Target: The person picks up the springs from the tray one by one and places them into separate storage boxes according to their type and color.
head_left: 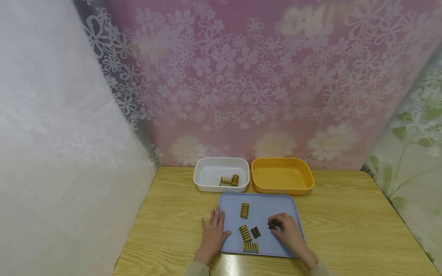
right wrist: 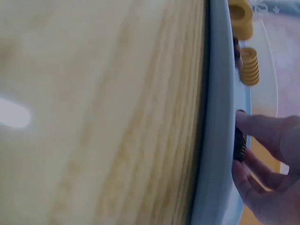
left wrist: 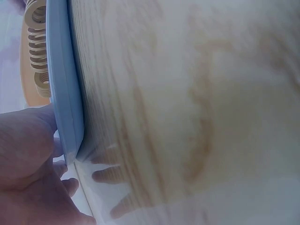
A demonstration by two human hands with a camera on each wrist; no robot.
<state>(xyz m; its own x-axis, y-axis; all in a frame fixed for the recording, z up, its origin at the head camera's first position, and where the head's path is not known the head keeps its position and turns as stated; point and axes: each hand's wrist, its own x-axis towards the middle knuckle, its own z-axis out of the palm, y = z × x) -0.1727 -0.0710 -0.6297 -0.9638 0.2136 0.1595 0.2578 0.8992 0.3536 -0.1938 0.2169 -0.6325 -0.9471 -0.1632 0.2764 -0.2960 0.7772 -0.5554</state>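
My right hand [head_left: 289,234] is over the right part of a light-blue tray [head_left: 269,201], its thumb and fingers pinching a dark brown coil spring [right wrist: 240,144] by the sides. Part of that spring is hidden by the fingers. My left hand [head_left: 212,237] lies with fingers spread along the tray's left edge, the thumb over the rim. Between the hands, two short dark brown springs [head_left: 255,232] lie side by side. Close to them are a tilted yellow coil spring [head_left: 245,233] and another yellow spring [head_left: 250,247] near the front rim. A third yellow spring [head_left: 244,211] lies farther back.
Behind the tray stand a white bin [head_left: 203,184] and, to its right, an orange-yellow bin [head_left: 283,190]. Several yellow springs [head_left: 235,180] lie in the white bin's right side. All this is on a wood-grain table [head_left: 345,214], with a pink floral curtain [head_left: 241,96] behind.
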